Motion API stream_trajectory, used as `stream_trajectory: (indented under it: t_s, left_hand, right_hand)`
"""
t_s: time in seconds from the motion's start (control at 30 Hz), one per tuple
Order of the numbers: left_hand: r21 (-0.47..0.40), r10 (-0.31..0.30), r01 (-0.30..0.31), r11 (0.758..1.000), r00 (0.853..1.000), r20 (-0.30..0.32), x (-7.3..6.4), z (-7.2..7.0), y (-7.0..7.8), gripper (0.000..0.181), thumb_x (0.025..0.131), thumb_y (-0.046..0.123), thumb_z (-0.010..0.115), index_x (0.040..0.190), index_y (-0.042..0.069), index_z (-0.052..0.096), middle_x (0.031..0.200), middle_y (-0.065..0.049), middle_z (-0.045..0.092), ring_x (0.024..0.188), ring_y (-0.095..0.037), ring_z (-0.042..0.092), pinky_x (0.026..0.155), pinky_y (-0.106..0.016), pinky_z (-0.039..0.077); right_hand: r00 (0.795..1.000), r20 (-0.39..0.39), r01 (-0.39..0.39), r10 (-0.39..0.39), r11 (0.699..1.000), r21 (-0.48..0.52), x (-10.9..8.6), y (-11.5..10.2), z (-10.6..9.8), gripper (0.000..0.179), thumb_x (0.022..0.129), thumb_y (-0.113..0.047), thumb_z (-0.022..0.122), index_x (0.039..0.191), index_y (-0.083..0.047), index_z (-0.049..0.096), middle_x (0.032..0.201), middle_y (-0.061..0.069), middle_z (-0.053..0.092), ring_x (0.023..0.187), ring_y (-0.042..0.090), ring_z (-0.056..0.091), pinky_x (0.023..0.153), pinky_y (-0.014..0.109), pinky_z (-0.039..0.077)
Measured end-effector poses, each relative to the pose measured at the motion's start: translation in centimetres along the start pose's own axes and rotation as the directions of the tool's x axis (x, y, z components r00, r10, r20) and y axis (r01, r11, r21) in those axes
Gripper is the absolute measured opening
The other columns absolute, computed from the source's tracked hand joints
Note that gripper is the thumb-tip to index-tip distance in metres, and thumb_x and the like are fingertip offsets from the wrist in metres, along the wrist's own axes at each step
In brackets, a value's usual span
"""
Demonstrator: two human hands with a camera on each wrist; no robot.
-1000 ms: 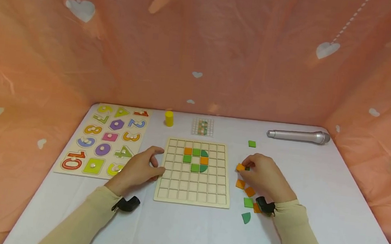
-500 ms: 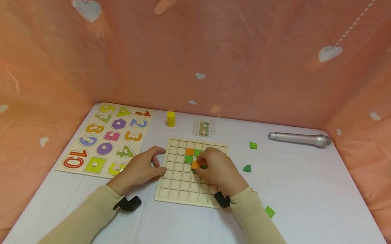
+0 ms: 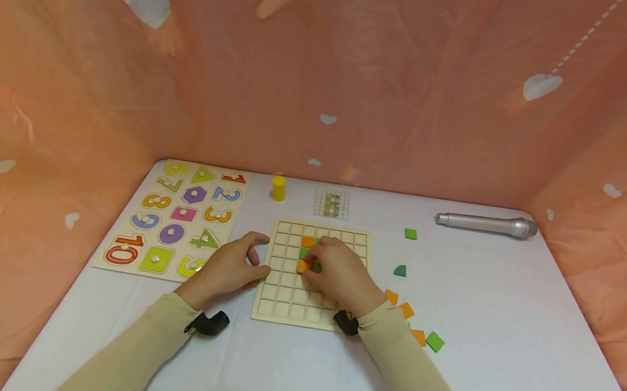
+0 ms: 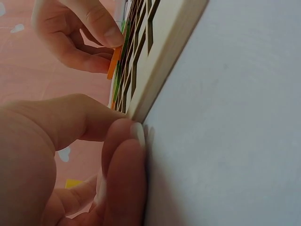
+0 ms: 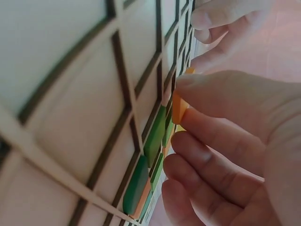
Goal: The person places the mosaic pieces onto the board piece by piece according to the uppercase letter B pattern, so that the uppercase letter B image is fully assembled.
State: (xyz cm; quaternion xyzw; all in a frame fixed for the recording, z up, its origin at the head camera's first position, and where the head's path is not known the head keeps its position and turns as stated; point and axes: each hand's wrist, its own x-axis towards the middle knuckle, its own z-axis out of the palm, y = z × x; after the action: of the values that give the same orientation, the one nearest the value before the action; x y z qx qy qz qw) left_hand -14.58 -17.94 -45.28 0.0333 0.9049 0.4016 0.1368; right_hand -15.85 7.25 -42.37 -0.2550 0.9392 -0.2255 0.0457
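A wooden grid board [image 3: 284,294] lies flat before me, with orange and green tiles set in some of its upper cells. At its left edge my left hand [image 3: 227,269] touches the rim with thumb and forefinger spread apart. Between thumb and fingers of my right hand [image 3: 342,274] is an orange square tile [image 3: 302,266], held at a cell below a green tile [image 3: 304,254]. The right wrist view shows this orange tile [image 5: 178,106] tilted against the grid. My right hand hides several placed tiles in the head view.
Loose orange tiles [image 3: 407,310], green squares [image 3: 435,341] and a dark green quarter-round tile [image 3: 400,270] lie right of the board. A pattern card [image 3: 332,203], yellow cylinder [image 3: 278,189] and silver microphone [image 3: 483,224] are behind. A number puzzle [image 3: 183,249] lies at left.
My right hand picks up an orange tile from the right side and carries it left over the board, then slightly further left to a cell. The left hand stays at the board's edge.
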Motion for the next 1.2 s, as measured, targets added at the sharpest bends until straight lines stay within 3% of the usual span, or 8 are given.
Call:
stream_trajectory:
  t_s: [0.63,0.93,1.2]
  left_hand:
    - [-0.016,-0.026,0.026,1.0,1.0,0.0,-0.4,0.0,0.6,0.065,0.095,0.023,0.078,0.154,0.012,0.053,0.099,-0.006,0.066,0.069,-0.014,0.067,0.068,-0.029,0.052]
    - [-0.101,-0.055,0.054,0.993,0.998,-0.004,-1.0,0.2,1.5,0.059,0.095,0.014,0.076,0.15,0.006,0.056,0.089,-0.008,0.067,0.064,-0.016,0.068,0.064,-0.029,0.061]
    - [-0.086,-0.069,0.071,0.994,0.997,0.021,-1.2,0.1,1.8,0.061,0.097,0.016,0.075,0.153,0.005,0.053,0.086,-0.007,0.067,0.064,-0.017,0.066,0.065,-0.029,0.057]
  right_hand:
    - [1.0,-0.004,0.0,0.0,0.999,-0.051,0.0,0.1,0.3,0.015,0.092,-0.022,0.084,0.103,-0.011,0.082,0.098,0.0,0.067,0.092,0.016,0.063,0.087,0.035,0.06]
    - [1.0,0.005,0.0,0.0,0.999,-0.051,0.0,0.2,0.3,0.013,0.094,-0.02,0.083,0.103,-0.011,0.082,0.099,0.0,0.068,0.091,0.015,0.061,0.087,0.033,0.059]
    - [1.0,-0.007,0.012,-0.013,0.999,-0.036,-0.1,0.4,0.0,0.012,0.094,-0.021,0.083,0.102,-0.012,0.082,0.097,-0.002,0.066,0.091,0.014,0.061,0.085,0.033,0.058]
